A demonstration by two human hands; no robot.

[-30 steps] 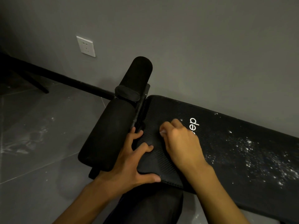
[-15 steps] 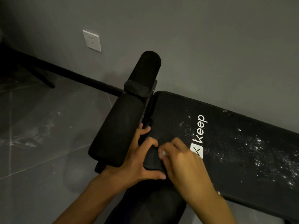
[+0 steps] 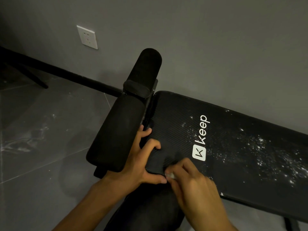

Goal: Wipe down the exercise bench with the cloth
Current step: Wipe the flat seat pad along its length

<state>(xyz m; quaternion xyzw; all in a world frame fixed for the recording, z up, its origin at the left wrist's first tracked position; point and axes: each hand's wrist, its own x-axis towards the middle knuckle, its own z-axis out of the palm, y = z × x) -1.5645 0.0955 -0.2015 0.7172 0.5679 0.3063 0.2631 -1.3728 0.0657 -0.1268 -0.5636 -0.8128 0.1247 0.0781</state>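
The black padded exercise bench (image 3: 233,147) runs from centre to lower right, with a white "keep" logo and white dust specks on its right part. My left hand (image 3: 141,164) grips the bench's near left corner, thumb under the edge and fingers curled on top. My right hand (image 3: 191,182) presses at the near edge right beside the left thumb, fingers curled round a small white cloth (image 3: 170,175), of which only a scrap shows under the fingertips.
Two black foam roller pads (image 3: 120,130) stand on a post at the bench's left end. A grey wall with a white socket (image 3: 87,37) lies behind. The dark tiled floor (image 3: 41,147) at left carries white dust smears. My dark-clad leg (image 3: 146,210) is below the bench.
My right hand has slid with the cloth from beside the logo toward me to the near edge, uncovering the logo. The left hand keeps its grip on the corner. The camera has shifted.
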